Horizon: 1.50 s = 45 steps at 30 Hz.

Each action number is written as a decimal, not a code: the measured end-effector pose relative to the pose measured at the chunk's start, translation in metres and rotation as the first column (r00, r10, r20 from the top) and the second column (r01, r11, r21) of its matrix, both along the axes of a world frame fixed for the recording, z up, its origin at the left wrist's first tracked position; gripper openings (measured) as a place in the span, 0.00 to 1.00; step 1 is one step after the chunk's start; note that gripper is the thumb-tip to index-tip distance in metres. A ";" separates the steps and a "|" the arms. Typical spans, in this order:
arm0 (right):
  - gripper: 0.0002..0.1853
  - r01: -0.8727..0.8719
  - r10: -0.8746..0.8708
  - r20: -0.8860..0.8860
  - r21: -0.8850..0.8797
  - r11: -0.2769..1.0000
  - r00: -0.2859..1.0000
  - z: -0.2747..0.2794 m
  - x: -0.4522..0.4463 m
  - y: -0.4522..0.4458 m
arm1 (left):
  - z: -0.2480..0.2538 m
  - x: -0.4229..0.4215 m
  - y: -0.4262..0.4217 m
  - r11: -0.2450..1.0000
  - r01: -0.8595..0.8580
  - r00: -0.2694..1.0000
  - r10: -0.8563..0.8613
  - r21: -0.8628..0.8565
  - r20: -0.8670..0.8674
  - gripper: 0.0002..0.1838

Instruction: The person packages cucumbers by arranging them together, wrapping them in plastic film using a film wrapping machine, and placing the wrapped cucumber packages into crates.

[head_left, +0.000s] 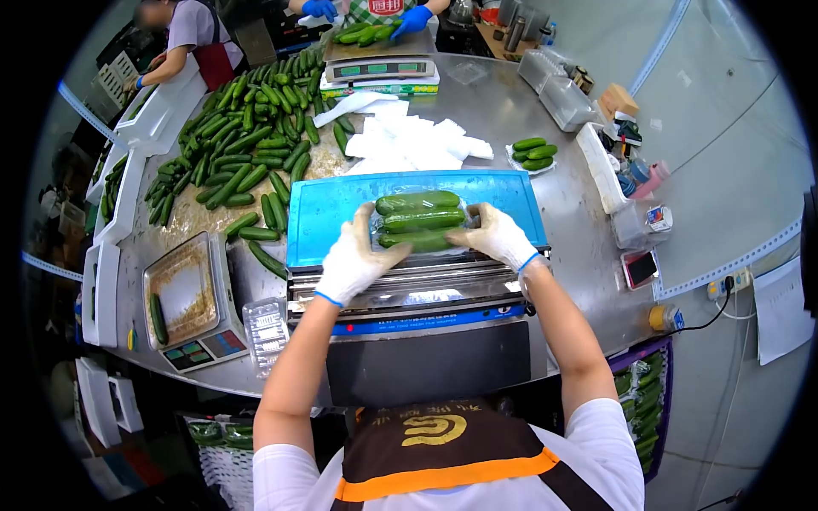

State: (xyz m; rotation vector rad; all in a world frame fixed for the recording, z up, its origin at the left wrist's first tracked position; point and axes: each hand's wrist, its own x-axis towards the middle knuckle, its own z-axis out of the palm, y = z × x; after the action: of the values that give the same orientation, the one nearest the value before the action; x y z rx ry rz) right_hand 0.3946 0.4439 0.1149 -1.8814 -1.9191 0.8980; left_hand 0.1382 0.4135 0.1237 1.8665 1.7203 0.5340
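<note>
The gloved left hand (354,258) and right hand (492,238) hold a cucumber pack (420,221) between them, fingers curved and thumbs spread, each partly open around one end of it. From the left hand the pack lies at two o'clock, from the right hand at just past nine, touching both. It sits over the lower middle of a flat, smooth blue plate (324,216).

Three long, rounded cucumbers show in the pack, dark green and side by side, under clear film (462,204) that is glossy and wrinkled at the edges. The white gloves have yellowish fingertips and thin blue cuff edges. At six o'clock from the pack run the shiny metal bars (417,294) of the wrapping machine.

Crumpled white sheets (409,145) lie at twelve o'clock from the pack, and a smaller pack of cucumbers (534,155) at two. At ten, a heap of loose cucumbers (247,140) spreads over the wet-looking bench (567,221), whose bare metal is dull and streaked. Between eight and nine stands a scale with a stained tray (192,285).
</note>
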 end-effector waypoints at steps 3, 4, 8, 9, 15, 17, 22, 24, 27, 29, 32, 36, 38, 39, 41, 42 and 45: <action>0.34 0.099 -0.140 -0.405 -0.122 0.988 0.903 -0.030 0.005 0.014 | -0.009 0.006 0.007 0.990 -0.141 0.985 0.141 -0.004 0.096 0.50; 0.34 0.108 -0.199 -0.520 -0.199 0.974 0.831 -0.025 0.004 0.012 | -0.021 0.004 0.014 0.986 -0.164 0.967 0.165 -0.024 0.192 0.49; 0.31 0.094 -0.358 -0.716 -0.382 0.920 0.599 -0.003 0.004 -0.005 | 0.006 0.004 -0.001 0.963 -0.183 0.887 0.248 -0.196 0.390 0.44; 0.32 0.074 -0.358 -0.726 -0.393 0.917 0.586 0.009 0.007 -0.017 | 0.004 0.003 -0.009 0.959 -0.213 0.867 0.275 -0.188 0.416 0.42; 0.27 0.085 -0.333 -0.626 -0.391 0.916 0.705 0.000 0.023 -0.119 | -0.005 -0.005 -0.123 0.968 -0.146 0.856 0.226 -0.202 0.465 0.36; 0.24 0.086 -0.406 -0.611 -0.483 0.871 0.679 0.008 0.022 -0.157 | -0.029 -0.009 -0.161 0.945 -0.111 0.727 0.288 -0.308 0.623 0.33; 0.19 -0.112 -0.449 -0.696 -0.600 0.792 0.560 -0.043 0.041 -0.224 | -0.100 -0.022 -0.205 0.884 0.191 0.662 0.205 -0.427 0.721 0.27; 0.17 -0.109 -0.492 -0.636 -0.670 0.734 0.595 -0.054 0.041 -0.220 | -0.145 -0.023 -0.227 0.809 0.120 0.442 0.476 -0.576 0.760 0.28; 0.11 -0.320 -0.625 -0.750 -0.659 0.681 0.214 -0.081 0.049 -0.207 | -0.106 -0.017 -0.201 0.758 0.292 0.334 0.490 -0.583 0.805 0.30; 0.13 -0.360 -0.509 -0.752 -0.652 0.667 0.419 -0.086 0.036 -0.197 | -0.115 -0.026 -0.201 0.834 0.340 0.604 0.160 -0.434 0.781 0.27; 0.17 -0.679 -0.501 -0.837 -0.501 0.537 0.221 -0.096 0.005 -0.194 | -0.085 -0.009 -0.190 0.842 0.368 0.727 0.004 -0.395 0.687 0.22; 0.21 -0.597 -0.201 -0.852 -0.489 0.636 0.484 -0.096 -0.028 -0.208 | -0.086 0.017 -0.190 0.937 0.251 0.220 0.189 -0.243 0.957 0.31; 0.20 -0.662 -0.632 -0.760 -0.553 0.506 0.152 -0.136 -0.016 -0.233 | -0.087 0.006 -0.184 0.852 0.432 0.460 0.074 -0.296 0.885 0.33; 0.19 -0.651 -0.835 -0.551 -0.635 0.416 0.004 -0.131 -0.009 -0.241 | -0.086 0.008 -0.187 0.804 0.460 0.423 0.174 -0.376 0.889 0.33; 0.19 -0.479 -0.723 -0.681 -0.677 0.559 0.119 -0.101 0.017 -0.254 | -0.085 0.014 -0.193 0.679 0.526 0.357 0.369 -0.511 0.858 0.33; 0.21 -0.453 -0.766 -0.637 -0.659 0.600 -0.088 -0.112 0.029 -0.268 | -0.085 0.020 -0.195 0.666 0.480 0.297 0.489 -0.571 0.820 0.32; 0.27 -0.249 -0.695 -0.629 -0.653 0.715 -0.348 -0.081 0.042 -0.293 | -0.086 0.048 -0.201 0.612 0.380 0.071 0.728 -0.693 0.682 0.25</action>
State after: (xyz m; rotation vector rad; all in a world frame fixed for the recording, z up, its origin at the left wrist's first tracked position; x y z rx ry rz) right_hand 0.4363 0.1509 0.0342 -0.6635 0.0974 2.0386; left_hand 0.1859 0.2121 0.0377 0.1701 0.8151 0.7466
